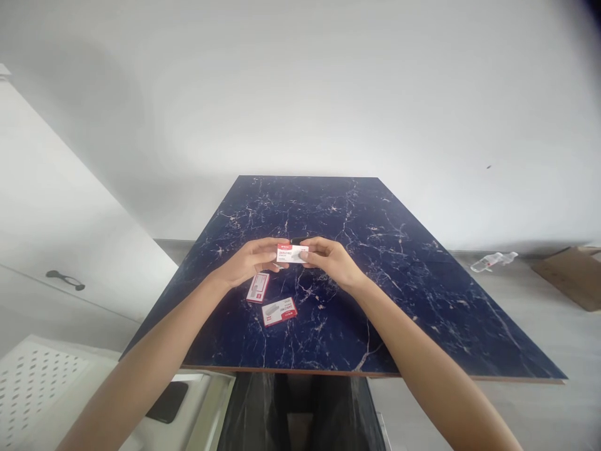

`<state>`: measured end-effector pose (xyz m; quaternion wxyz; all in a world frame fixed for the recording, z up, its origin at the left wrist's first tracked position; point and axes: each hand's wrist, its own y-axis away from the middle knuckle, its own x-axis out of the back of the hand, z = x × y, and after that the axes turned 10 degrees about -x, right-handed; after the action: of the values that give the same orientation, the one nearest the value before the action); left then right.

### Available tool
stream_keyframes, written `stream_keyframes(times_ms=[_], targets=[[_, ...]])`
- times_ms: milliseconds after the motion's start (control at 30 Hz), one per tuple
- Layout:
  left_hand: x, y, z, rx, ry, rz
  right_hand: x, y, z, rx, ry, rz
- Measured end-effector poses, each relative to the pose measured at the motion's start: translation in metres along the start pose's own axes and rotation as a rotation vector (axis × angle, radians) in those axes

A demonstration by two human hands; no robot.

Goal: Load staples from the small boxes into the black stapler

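Note:
My left hand (251,260) and my right hand (332,260) both grip a small red-and-white staples box (290,254), one at each end, above the middle of the table. Their thumbs press on its printed front, and the other fingers curl behind. A small dark thing (298,240) shows just past the box's upper edge; its kind is hidden. Nearer to me, a second staples box (280,311) lies flat on the table. Left of it, below my left hand, is another red-and-white box (258,287), tilted at an angle.
The blue marbled table (328,213) reaches toward a pale wall. At left stand a white cabinet with a dark handle (66,279) and a white perforated surface (37,382). A black phone-like object (168,401) lies low left. A clear plastic item (494,261) and a cardboard box (570,275) are on the floor at right.

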<state>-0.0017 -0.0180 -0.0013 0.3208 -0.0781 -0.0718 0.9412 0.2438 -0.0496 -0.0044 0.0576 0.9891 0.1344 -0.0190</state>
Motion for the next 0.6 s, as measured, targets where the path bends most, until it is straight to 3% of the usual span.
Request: stream_keyframes(times_ms=[300,467,600], targets=[[0.018,0.003,0.013,0.135,-0.112,-0.058,-0.020,0.000,0.013,-0.072,-0.038,-0.076],[0.014,0.000,0.009,0.119,-0.124,0.038,-0.014,0.001,0.006,-0.048,-0.017,-0.073],[0.011,-0.003,0.004,0.079,-0.070,0.133,-0.001,0.002,-0.003,0.042,-0.026,0.038]])
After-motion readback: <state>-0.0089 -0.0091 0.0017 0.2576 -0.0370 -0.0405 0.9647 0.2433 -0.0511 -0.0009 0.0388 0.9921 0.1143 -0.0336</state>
